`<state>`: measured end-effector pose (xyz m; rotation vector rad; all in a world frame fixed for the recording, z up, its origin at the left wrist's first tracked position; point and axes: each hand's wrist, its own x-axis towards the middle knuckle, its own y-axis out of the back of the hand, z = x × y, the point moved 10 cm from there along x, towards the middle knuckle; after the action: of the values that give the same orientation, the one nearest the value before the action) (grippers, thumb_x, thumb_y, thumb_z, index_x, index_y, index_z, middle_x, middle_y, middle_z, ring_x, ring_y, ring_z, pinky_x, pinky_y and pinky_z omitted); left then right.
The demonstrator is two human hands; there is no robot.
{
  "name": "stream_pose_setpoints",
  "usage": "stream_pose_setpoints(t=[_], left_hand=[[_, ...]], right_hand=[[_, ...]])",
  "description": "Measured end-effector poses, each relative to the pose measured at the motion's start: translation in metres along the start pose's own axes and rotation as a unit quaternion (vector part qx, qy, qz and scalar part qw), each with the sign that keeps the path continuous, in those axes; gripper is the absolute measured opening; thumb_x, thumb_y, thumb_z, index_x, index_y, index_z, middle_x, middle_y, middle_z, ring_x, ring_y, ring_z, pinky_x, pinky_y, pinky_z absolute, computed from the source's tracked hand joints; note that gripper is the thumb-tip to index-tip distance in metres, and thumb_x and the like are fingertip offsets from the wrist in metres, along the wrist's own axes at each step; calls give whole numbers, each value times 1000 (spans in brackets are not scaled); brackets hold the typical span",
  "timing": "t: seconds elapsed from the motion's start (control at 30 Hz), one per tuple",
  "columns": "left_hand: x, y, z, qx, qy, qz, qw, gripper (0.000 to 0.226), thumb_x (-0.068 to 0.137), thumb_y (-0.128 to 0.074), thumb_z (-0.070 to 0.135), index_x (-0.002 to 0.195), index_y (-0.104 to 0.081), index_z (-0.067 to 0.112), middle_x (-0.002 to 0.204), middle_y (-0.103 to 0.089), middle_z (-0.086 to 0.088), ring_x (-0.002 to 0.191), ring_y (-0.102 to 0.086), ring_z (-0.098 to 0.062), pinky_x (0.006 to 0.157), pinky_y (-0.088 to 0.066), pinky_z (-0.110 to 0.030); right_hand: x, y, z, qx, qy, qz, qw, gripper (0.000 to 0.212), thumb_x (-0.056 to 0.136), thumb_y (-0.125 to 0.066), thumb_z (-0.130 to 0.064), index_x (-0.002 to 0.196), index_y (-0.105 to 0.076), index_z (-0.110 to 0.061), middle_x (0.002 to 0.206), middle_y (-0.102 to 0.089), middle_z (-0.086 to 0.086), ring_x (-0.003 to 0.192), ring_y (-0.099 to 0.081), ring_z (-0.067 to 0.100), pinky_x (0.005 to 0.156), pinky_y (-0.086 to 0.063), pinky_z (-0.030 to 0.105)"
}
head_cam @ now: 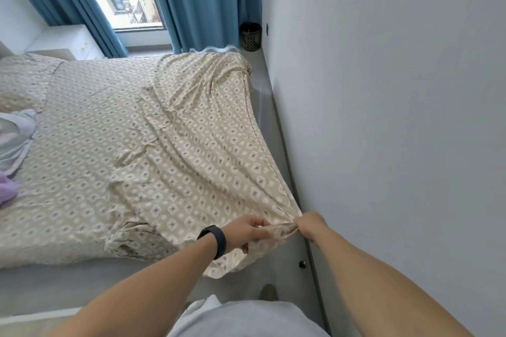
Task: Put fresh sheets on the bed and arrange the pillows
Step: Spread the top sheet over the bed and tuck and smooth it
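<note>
A beige sheet (115, 145) with a diamond pattern lies spread over the bed, with a folded-over layer running toward its near right corner. That corner is bunched and lifted off the mattress. My left hand (246, 230), a dark band on its wrist, grips the bunched fabric. My right hand (310, 224) pinches the same corner just to the right, close to the wall. A pillow (19, 82) in matching fabric sits at the far left. The grey mattress edge (82, 282) shows bare along the near side.
A white wall (397, 117) runs close along the bed's right side, leaving a narrow gap. A dark bin (250, 35) stands in the far corner below blue curtains (200, 0). Light and purple cloth (13, 145) lies at the bed's left edge. A white nightstand (68, 41) is beyond.
</note>
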<state>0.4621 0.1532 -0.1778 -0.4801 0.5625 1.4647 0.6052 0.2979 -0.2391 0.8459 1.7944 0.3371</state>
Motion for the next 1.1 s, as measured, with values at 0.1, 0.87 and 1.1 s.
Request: stream_pose_setpoints(t=[0.1, 0.87, 1.1], left_hand=[[-1, 6, -8, -28, 20, 10, 999, 16, 91, -69, 30, 99, -72, 17, 74, -55, 4, 61, -48, -10, 51, -42, -23], [-99, 100, -163, -169, 163, 280, 931, 19, 97, -51, 13, 109, -66, 16, 101, -68, -6, 61, -60, -14, 63, -47, -27], [-156, 126, -234, -194, 201, 317, 906, 20, 95, -52, 11, 109, -66, 15, 103, -68, -5, 64, -61, -15, 59, -46, -24]], right_hand=[[3, -3, -2, -16, 5, -15, 1000, 29, 90, -58, -25, 108, -66, -4, 106, -68, 13, 88, -62, 29, 68, -45, 28], [-46, -120, -99, -125, 155, -182, 963, 27, 95, -61, -15, 120, -63, -8, 108, -60, 7, 100, -60, 22, 89, -52, 35], [-76, -163, -136, -152, 178, -197, 952, 24, 96, -57, -18, 120, -61, -13, 97, -58, -2, 91, -58, 17, 77, -47, 30]])
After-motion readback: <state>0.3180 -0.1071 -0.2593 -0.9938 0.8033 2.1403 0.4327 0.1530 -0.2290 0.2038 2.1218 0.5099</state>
